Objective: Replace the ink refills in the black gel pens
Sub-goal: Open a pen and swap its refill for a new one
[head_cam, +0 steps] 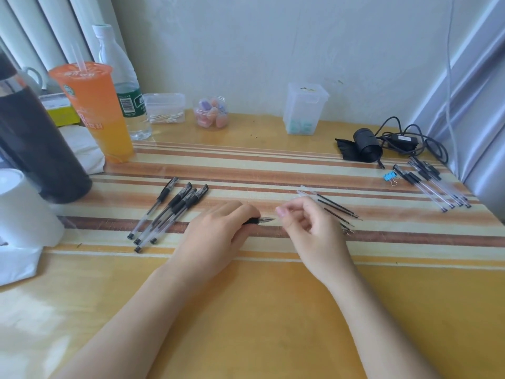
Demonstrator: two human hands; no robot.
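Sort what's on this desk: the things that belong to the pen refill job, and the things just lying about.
Job: pen in left hand; capped pens; loose refills; pens at far right.

Lying about: orange drink; water bottle; binder clip; black cable.

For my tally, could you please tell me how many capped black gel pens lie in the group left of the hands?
4: one apart at the left, three bunched beside it, all slanting with caps away. Overlap may hide another.
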